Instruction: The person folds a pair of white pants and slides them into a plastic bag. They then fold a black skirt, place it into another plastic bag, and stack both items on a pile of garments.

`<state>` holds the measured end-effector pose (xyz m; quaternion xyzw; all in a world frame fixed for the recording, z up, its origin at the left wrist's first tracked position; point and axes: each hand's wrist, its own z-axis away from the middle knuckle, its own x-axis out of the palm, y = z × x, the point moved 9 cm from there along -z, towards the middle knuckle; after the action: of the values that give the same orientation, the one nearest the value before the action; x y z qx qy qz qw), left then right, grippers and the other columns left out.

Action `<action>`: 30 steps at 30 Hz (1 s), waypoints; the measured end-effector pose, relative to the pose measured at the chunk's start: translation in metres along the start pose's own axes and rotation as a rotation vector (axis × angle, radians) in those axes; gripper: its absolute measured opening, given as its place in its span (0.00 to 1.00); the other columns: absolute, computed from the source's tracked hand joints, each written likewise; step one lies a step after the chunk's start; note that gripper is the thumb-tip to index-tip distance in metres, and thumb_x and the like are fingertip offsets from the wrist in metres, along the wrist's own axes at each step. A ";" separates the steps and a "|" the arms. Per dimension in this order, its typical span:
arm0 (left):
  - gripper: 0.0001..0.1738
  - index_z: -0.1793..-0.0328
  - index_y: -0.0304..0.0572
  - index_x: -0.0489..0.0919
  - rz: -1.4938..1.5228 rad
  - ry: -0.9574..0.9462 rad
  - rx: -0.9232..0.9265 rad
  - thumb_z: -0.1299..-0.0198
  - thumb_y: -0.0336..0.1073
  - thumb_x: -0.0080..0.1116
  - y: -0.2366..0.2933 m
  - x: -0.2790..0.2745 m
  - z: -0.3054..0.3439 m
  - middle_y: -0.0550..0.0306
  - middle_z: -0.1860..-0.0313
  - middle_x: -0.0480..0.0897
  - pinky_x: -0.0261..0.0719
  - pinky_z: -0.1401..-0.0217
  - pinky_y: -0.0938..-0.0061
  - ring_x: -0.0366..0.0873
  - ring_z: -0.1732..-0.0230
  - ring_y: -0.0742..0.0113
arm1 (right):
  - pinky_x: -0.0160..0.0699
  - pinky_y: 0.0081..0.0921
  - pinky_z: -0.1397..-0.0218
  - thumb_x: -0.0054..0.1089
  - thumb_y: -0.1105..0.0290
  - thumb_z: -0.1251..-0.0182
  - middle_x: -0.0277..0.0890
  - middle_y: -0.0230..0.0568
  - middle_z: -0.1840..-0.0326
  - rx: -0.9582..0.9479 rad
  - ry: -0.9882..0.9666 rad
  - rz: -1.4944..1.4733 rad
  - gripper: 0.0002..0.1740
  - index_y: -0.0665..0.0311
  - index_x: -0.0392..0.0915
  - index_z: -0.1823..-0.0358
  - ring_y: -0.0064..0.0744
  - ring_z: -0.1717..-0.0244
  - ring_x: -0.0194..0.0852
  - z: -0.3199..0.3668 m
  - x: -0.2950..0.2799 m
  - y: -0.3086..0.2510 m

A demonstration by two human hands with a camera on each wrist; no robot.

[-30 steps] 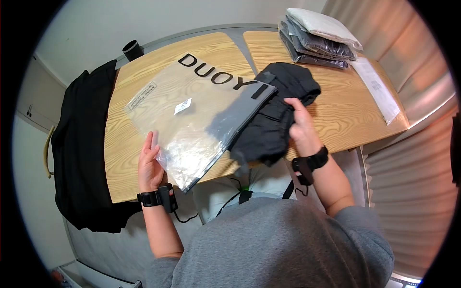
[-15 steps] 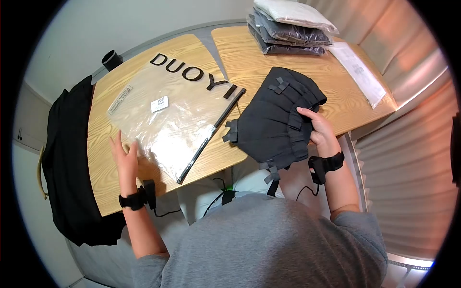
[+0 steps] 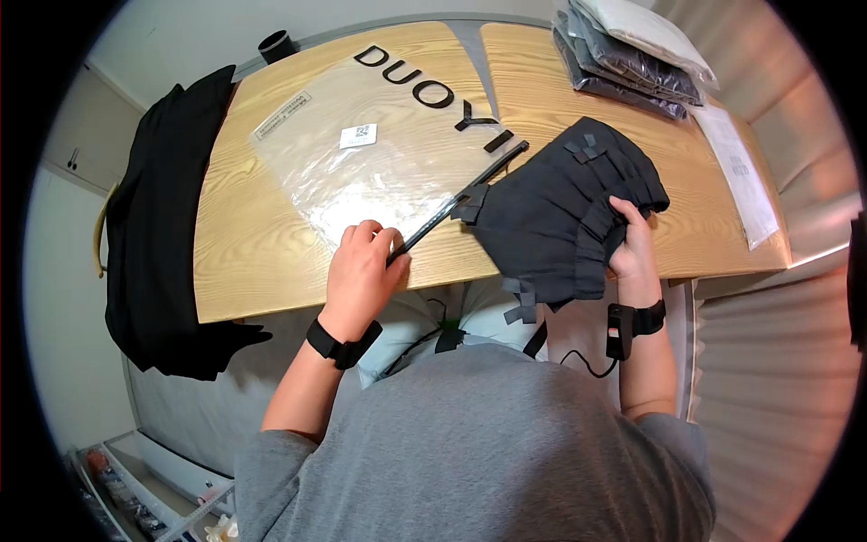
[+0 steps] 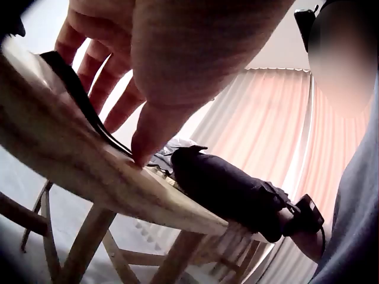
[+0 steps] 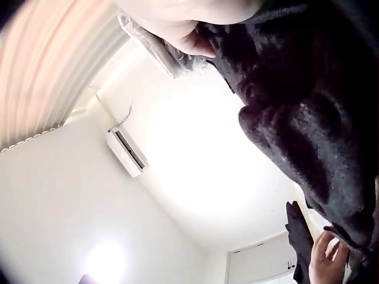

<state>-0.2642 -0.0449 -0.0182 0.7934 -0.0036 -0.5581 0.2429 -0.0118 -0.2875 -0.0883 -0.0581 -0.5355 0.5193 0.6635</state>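
Observation:
A clear plastic bag with large black letters and a black strip along one edge lies flat on the table. My left hand is at the near end of that strip, fingers bent down over the bag's corner. In the left wrist view, the hand has its fingers apart and the thumb tip touching the strip. My right hand holds a folded black garment by its right side, thumb on top and fingers hidden beneath. The garment's left tip meets the strip. In the right wrist view, dark fabric hangs beside the hand.
Several packed garments are stacked at the back right, beside a long white packet. Black clothing drapes over the left side. A dark cup stands behind the table. Curtains hang on the right.
The garment has come out from under the bag and lies spread to its right in my right hand. My left hand let go of the bag's left side and moved right to the strip's near end.

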 end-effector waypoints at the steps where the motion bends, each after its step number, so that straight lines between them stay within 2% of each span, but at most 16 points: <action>1: 0.12 0.58 0.40 0.78 -0.021 0.012 -0.002 0.51 0.31 0.63 0.000 0.000 0.000 0.50 0.59 0.75 0.71 0.51 0.64 0.71 0.54 0.51 | 0.77 0.45 0.44 0.58 0.76 0.43 0.77 0.47 0.52 0.014 -0.010 -0.022 0.15 0.69 0.74 0.52 0.44 0.52 0.77 -0.001 -0.004 -0.001; 5: 0.10 0.59 0.41 0.78 -0.054 0.016 0.014 0.49 0.29 0.60 0.001 -0.001 0.002 0.51 0.60 0.75 0.72 0.52 0.63 0.71 0.55 0.51 | 0.78 0.43 0.45 0.55 0.76 0.42 0.77 0.49 0.52 0.024 -0.066 -0.005 0.16 0.72 0.73 0.52 0.44 0.51 0.77 0.004 -0.015 -0.008; 8: 0.13 0.57 0.41 0.77 -0.146 -0.020 0.053 0.50 0.30 0.60 0.004 0.004 0.000 0.49 0.56 0.75 0.75 0.53 0.65 0.72 0.55 0.52 | 0.79 0.41 0.45 0.54 0.76 0.42 0.77 0.49 0.51 0.019 -0.115 0.007 0.17 0.74 0.72 0.50 0.43 0.51 0.78 0.009 -0.021 -0.014; 10: 0.20 0.48 0.43 0.76 -0.119 0.044 0.176 0.50 0.30 0.60 0.030 -0.003 -0.005 0.44 0.52 0.74 0.75 0.51 0.65 0.72 0.52 0.51 | 0.78 0.40 0.44 0.53 0.75 0.41 0.77 0.50 0.51 -0.019 -0.113 0.047 0.18 0.75 0.72 0.50 0.43 0.50 0.78 0.008 -0.031 -0.022; 11: 0.27 0.40 0.47 0.72 -0.151 0.046 0.261 0.49 0.32 0.60 0.041 0.003 -0.008 0.40 0.48 0.72 0.75 0.51 0.63 0.71 0.48 0.49 | 0.78 0.40 0.44 0.53 0.75 0.41 0.77 0.50 0.51 -0.019 -0.114 0.050 0.18 0.75 0.72 0.50 0.43 0.50 0.78 0.009 -0.034 -0.024; 14: 0.27 0.38 0.49 0.72 -0.126 0.008 0.257 0.48 0.35 0.60 0.062 0.016 -0.018 0.38 0.46 0.71 0.74 0.46 0.62 0.70 0.45 0.45 | 0.78 0.40 0.43 0.52 0.76 0.41 0.76 0.50 0.50 0.038 -0.128 0.017 0.18 0.75 0.71 0.49 0.42 0.49 0.77 0.013 -0.036 -0.021; 16: 0.28 0.37 0.50 0.71 -0.187 -0.111 0.106 0.46 0.39 0.59 0.057 0.032 -0.025 0.41 0.49 0.71 0.76 0.51 0.63 0.71 0.49 0.48 | 0.78 0.40 0.43 0.51 0.76 0.40 0.75 0.50 0.49 0.012 -0.128 0.019 0.18 0.75 0.71 0.48 0.42 0.49 0.77 0.016 -0.034 -0.020; 19: 0.28 0.37 0.50 0.71 -0.255 -0.067 0.085 0.46 0.43 0.59 0.053 0.037 -0.028 0.43 0.53 0.71 0.77 0.56 0.63 0.71 0.53 0.50 | 0.77 0.40 0.42 0.51 0.76 0.40 0.75 0.51 0.48 -0.025 -0.161 0.023 0.19 0.75 0.69 0.46 0.42 0.48 0.76 0.016 -0.033 -0.020; 22: 0.28 0.38 0.50 0.71 -0.272 -0.023 0.079 0.47 0.44 0.60 0.051 0.037 -0.028 0.44 0.54 0.71 0.77 0.57 0.63 0.71 0.53 0.51 | 0.76 0.41 0.41 0.50 0.75 0.39 0.74 0.52 0.46 -0.005 -0.155 0.007 0.21 0.75 0.68 0.45 0.44 0.47 0.75 0.015 -0.034 -0.018; 30: 0.29 0.37 0.49 0.71 -0.279 -0.046 0.094 0.47 0.44 0.61 0.055 0.035 -0.029 0.45 0.55 0.71 0.77 0.58 0.63 0.71 0.54 0.51 | 0.74 0.41 0.40 0.50 0.76 0.38 0.73 0.52 0.45 -0.020 -0.160 0.000 0.21 0.76 0.67 0.43 0.44 0.46 0.74 0.015 -0.033 -0.017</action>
<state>-0.2102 -0.0924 -0.0201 0.7837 0.0750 -0.6038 0.1252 -0.0091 -0.3274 -0.0928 -0.0228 -0.5919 0.5170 0.6179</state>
